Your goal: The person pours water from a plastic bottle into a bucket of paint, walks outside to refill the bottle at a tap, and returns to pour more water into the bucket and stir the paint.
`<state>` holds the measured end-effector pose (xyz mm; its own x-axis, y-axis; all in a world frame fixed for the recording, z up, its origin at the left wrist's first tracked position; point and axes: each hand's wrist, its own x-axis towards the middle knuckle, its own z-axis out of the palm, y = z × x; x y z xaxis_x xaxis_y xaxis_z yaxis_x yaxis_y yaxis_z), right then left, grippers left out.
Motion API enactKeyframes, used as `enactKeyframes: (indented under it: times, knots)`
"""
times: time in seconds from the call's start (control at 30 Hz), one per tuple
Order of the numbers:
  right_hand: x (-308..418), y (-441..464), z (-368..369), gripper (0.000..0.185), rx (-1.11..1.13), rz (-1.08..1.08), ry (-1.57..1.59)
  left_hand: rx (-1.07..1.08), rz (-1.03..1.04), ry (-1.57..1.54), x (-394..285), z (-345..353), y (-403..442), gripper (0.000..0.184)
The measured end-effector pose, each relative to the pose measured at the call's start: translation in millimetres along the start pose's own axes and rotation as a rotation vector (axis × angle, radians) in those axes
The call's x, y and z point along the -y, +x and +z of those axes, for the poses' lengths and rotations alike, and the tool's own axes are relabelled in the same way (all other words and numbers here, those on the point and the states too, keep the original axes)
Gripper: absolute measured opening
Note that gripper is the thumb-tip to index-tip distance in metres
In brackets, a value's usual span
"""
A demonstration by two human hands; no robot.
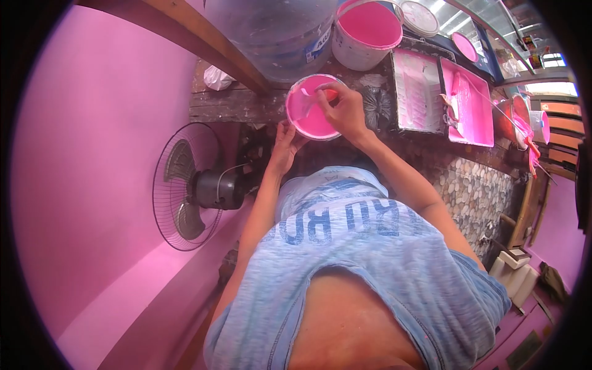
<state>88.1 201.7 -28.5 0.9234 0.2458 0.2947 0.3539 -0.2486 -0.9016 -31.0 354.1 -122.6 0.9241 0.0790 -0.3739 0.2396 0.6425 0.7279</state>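
A small round tub of pink paint (pixel 291 117) stands at the front edge of the dark wooden table. My left hand (pixel 285 148) holds it at its lower left side, fingers up against the wall near the rim. Over the tub's right side, my right hand (pixel 344 111) is closed in a pinch. From its fingers a pale, paint-smeared stirrer-like piece (pixel 303 106) reaches into the tub; its exact kind is unclear. A small red-orange patch shows beside the fingers. Just right of the tub lies a crumpled black plastic bag (pixel 375 106).
Behind the tub stand a large clear water container (pixel 271 43) and a white bucket with pink paint (pixel 357 55). Paint trays (pixel 419 92) lie to the right. A fan (pixel 185 185) stands left, near the pink wall (pixel 98 154). A wooden beam (pixel 191 31) slants overhead.
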Motion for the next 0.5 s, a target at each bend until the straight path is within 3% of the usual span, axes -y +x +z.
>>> enactKeyframes:
  times: [0.03,0.13,0.23,0.37,0.5]
  knots:
    - [8,-2,0,0.015,0.055,0.029,-0.022,-0.004,-0.001,0.005,-1,1,0,0.03]
    - [0,-1,1,0.017,0.095,-0.179,-0.106,-0.002,-0.01,0.018,-3,3,-1,0.03]
    - [3,4,-6,0.017,0.155,-0.06,-0.124,0.006,-0.01,0.017,-2,0,0,0.03]
    - [8,15,-16,0.018,0.101,-0.12,-0.148,0.016,-0.001,0.013,0,-3,1,0.03]
    - [13,22,-22,0.017,0.026,0.05,-0.064,-0.01,-0.009,0.016,-1,0,-2,0.029]
